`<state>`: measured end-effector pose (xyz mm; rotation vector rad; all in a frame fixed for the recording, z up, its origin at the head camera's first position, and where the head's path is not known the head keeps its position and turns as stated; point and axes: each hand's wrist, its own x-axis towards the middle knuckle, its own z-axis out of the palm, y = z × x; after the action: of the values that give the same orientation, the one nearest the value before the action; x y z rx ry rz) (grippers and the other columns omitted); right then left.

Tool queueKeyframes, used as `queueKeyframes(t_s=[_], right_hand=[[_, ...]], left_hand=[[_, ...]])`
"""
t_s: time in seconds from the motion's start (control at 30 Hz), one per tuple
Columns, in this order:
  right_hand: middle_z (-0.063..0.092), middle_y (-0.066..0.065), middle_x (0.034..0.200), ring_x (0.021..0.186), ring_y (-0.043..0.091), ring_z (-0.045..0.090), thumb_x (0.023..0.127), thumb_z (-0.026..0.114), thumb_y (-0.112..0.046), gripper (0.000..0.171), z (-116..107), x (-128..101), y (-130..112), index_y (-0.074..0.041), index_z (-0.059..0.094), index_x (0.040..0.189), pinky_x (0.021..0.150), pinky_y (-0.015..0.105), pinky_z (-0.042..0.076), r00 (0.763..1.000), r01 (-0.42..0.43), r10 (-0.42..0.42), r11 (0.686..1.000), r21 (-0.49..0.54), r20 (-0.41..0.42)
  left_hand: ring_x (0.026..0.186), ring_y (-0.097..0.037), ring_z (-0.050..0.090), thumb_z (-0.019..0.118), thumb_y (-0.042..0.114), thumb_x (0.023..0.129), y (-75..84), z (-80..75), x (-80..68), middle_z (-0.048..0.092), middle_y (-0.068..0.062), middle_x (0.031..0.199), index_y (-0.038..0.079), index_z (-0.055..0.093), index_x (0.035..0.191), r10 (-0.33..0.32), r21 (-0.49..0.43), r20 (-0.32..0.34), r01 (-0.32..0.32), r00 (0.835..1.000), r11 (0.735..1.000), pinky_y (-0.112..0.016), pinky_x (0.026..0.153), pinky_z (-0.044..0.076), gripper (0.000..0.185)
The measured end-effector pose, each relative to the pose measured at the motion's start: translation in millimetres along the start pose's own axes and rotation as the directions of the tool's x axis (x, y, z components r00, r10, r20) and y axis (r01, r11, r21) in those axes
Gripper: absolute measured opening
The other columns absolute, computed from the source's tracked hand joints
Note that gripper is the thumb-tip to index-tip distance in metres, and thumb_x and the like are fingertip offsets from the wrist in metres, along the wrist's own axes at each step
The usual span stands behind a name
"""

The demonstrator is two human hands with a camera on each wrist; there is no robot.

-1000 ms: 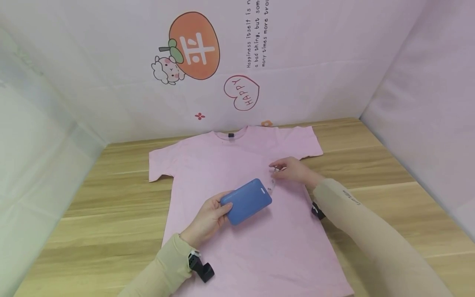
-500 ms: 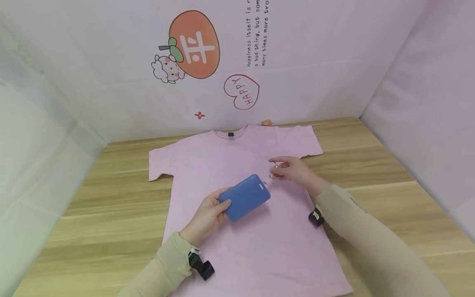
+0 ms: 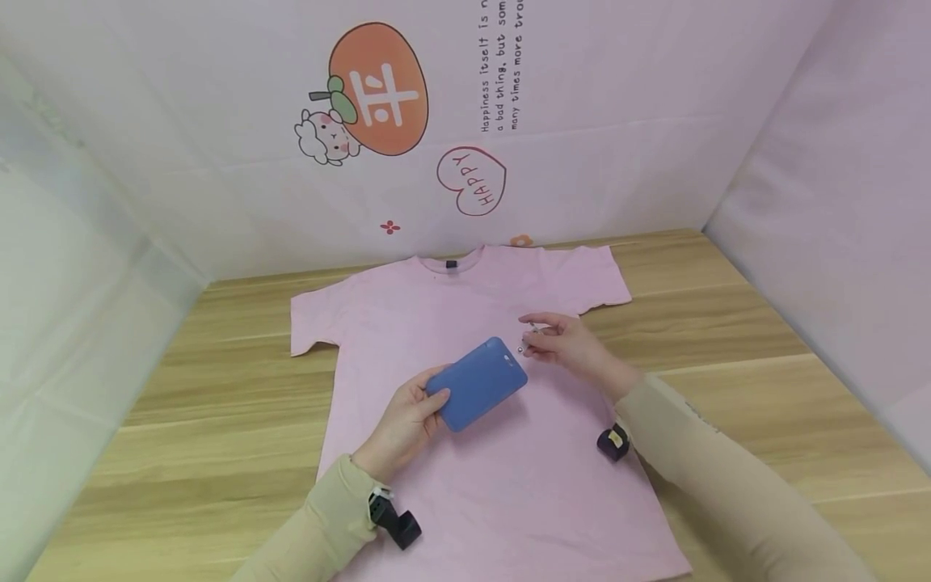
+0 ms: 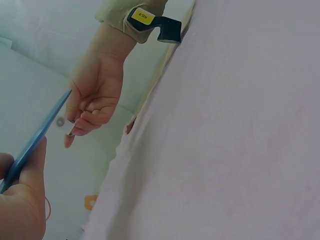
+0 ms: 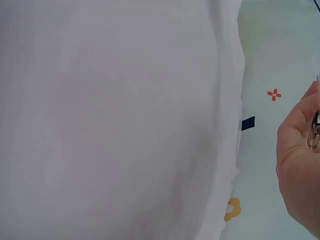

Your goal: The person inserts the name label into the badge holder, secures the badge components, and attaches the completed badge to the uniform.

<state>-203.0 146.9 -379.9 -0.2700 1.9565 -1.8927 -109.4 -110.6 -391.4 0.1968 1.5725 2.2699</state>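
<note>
My left hand (image 3: 400,428) grips a blue badge holder (image 3: 476,384) by its near end, thumb on top, and the slotted end points up and to the right. In my right hand (image 3: 570,347) is a small metal badge clip (image 5: 317,131) with a clear strap, pinched between thumb and fingers. The strap's round snap (image 4: 60,122) shows in the left wrist view, just beyond the edge of the holder. In the head view the strap's end lies close to the slot. Both hands are over a pink T-shirt (image 3: 444,517) spread out flat.
The T-shirt lies on a wooden table (image 3: 189,420), its collar toward the back. A white printed curtain (image 3: 618,121) hangs behind the table, with more cloth at both sides. A black wrist camera (image 3: 613,442) hangs beneath the right sleeve.
The badge holder has risen slightly and shifted left in my left hand. My right hand has moved a little left and lower, and less of the clear strap shows now.
</note>
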Motion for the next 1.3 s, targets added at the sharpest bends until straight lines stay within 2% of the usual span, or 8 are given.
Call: queueKeyframes(t_s=[0.3,0.6,0.93,1.17,1.3], right_hand=[[0.065,-0.007,0.072,0.068,0.001,0.061,0.096,0.048,0.002,0.050,5.1,-3.3,-5.1,0.014,0.028,0.140,0.068,0.013,0.053,1.000,0.001,0.000,0.996,0.085,-0.009],[0.065,-0.006,0.076,0.072,0.002,0.061,0.097,0.045,-0.002,0.049,9.0,-5.4,-7.0,0.012,0.027,0.140,0.067,0.013,0.051,1.000,-0.001,-0.004,0.986,0.166,0.030],[0.062,-0.002,0.077,0.070,0.006,0.060,0.099,0.040,-0.001,0.041,17.1,-8.3,-10.6,0.005,0.032,0.139,0.064,0.014,0.049,0.997,-0.057,0.037,0.937,0.345,0.064],[0.061,-0.002,0.075,0.069,0.005,0.059,0.098,0.042,-0.001,0.044,22.1,-9.4,-16.2,0.005,0.031,0.140,0.064,0.013,0.049,0.998,-0.047,0.027,0.945,0.323,0.064],[0.061,-0.004,0.073,0.068,0.005,0.058,0.096,0.046,-0.001,0.042,22.7,-10.1,-19.2,0.003,0.037,0.137,0.065,0.015,0.050,0.999,-0.038,0.030,0.957,0.289,0.034]], left_hand=[[0.106,-0.004,0.060,0.034,-0.006,0.098,1.9,-0.8,-1.6,0.026,-0.032,0.148,-0.012,0.019,0.143,0.005,-0.008,-0.010,-0.005,1.000,1.000,-0.021,0.093,0.050,0.048],[0.105,-0.004,0.061,0.034,-0.006,0.098,3.3,1.3,-2.2,0.028,-0.031,0.147,-0.011,0.020,0.143,0.002,-0.032,-0.033,-0.003,0.999,0.999,-0.019,0.092,0.050,0.047],[0.104,-0.005,0.061,0.033,-0.008,0.097,3.8,3.3,-2.0,0.032,-0.028,0.146,-0.010,0.021,0.143,0.002,-0.062,-0.066,-0.006,0.998,0.998,-0.019,0.090,0.051,0.047],[0.103,-0.005,0.061,0.032,-0.008,0.097,2.5,2.7,-1.3,0.031,-0.027,0.146,-0.010,0.022,0.143,-0.001,-0.055,-0.081,-0.004,0.997,0.998,-0.019,0.090,0.051,0.046],[0.104,-0.006,0.061,0.034,-0.007,0.097,0.7,0.0,-1.5,0.041,-0.021,0.140,-0.010,0.024,0.141,0.009,-0.047,-0.074,-0.012,0.997,0.999,-0.019,0.089,0.051,0.046]])
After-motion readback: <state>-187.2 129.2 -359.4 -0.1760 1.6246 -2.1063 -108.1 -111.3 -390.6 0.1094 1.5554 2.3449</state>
